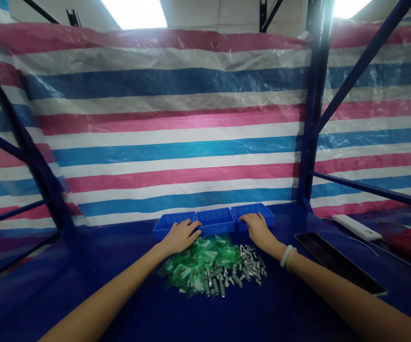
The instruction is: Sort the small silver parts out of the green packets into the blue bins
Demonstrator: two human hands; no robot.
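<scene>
Carefully now: at your far left on the blue table [120, 304], the left tray [162, 232] sits with its near side under your left hand [181, 236]. That hand's fingers are loosely bent and reach over toward the wall shared with the middle tray [219, 229]; whether they grip or merely rest, you can't tell from this view. If they push unevenly, the trays could slip out of line, since nothing visible fastens them together.

Just in front lies the heap of green plastic pieces [205, 259], close under your wrist. A low sweep of the forearm might drag some of them sideways. They look light and slick, so they could slide easily.

On the heap's right side the metal pieces [250, 266] spill against the green ones; a bump there would probably mix the two further, and any round ones might roll.

Your right hand [260, 232], well apart from the left, has its fingers spread at the right tray [268, 218]; its hold is equally unclear. The bracelet [288, 256] could snag something if you drew back low, and your forearm passes near the tablet [337, 261], so an outward elbow might knock it.
</scene>
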